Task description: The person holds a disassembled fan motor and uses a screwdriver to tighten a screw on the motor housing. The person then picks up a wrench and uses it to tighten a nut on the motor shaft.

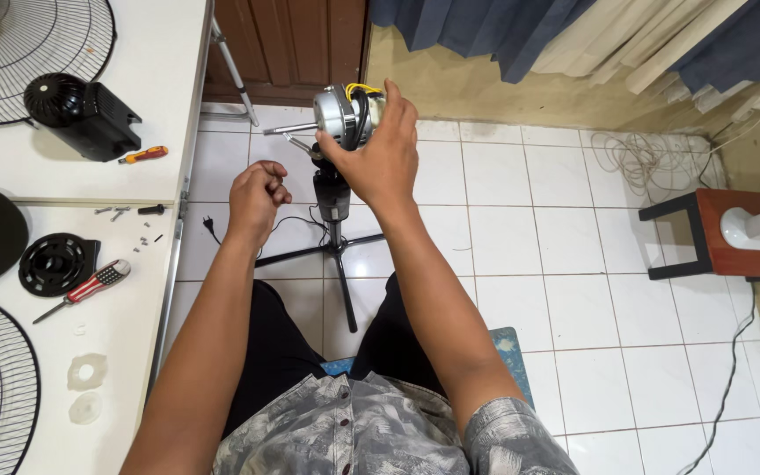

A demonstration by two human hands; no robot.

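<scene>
Your right hand (380,158) is wrapped over the bare fan motor (343,113), fingers spread across its rear with the yellow wiring showing above them; you are gripping it from behind and above. Your left hand (257,195) sits just below and to the left of the motor, curled into a loose fist, thumb against the fingertips; whether it pinches something small, you cannot tell from this view. The motor's shaft (288,129) pokes out to the left, away from your right palm and above your left knuckles; the motor rides on top of a black stand (333,198), whose thin legs spread over the white tiled floor (521,264) between your knees. To your left, a white table (160,97) carries a black motor housing (83,114), an orange-handled screwdriver (143,155), loose screws (114,211), a red and white screwdriver (91,283) and wire fan grilles (19,53); to your right, well apart, a wooden stool (732,233) bears a white fan base (758,227).
</scene>
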